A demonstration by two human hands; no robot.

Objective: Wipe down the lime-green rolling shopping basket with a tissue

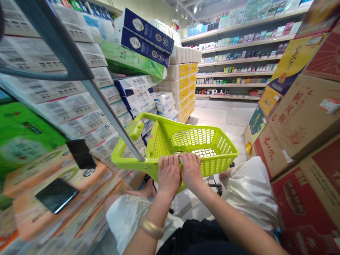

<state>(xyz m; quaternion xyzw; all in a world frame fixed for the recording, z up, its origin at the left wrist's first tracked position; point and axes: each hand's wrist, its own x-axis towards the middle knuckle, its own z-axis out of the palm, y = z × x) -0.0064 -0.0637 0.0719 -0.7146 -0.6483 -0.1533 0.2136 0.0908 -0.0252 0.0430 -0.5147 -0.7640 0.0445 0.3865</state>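
Observation:
A lime-green rolling shopping basket (159, 161) stands in front of me between my knees, with no goods visible in it. My left hand (169, 175) is closed over its near rim, fingers curled to the inner side. Right beside it, my right hand (191, 171) grips the same rim, the two hands touching. A small white bit shows between the fingers of the two hands, too small to name. From the basket's left end a metal rod (114, 122) rises to a dark grey pull handle (53, 42).
Stacked tissue packs (90, 92) line the left, with two dark phones, one (56, 194) lying flat on orange packs and one (81, 153) behind it. Cardboard cartons (297, 120) rise on the right. Shelves of small goods (239, 60) stand beyond the pale floor (217, 115).

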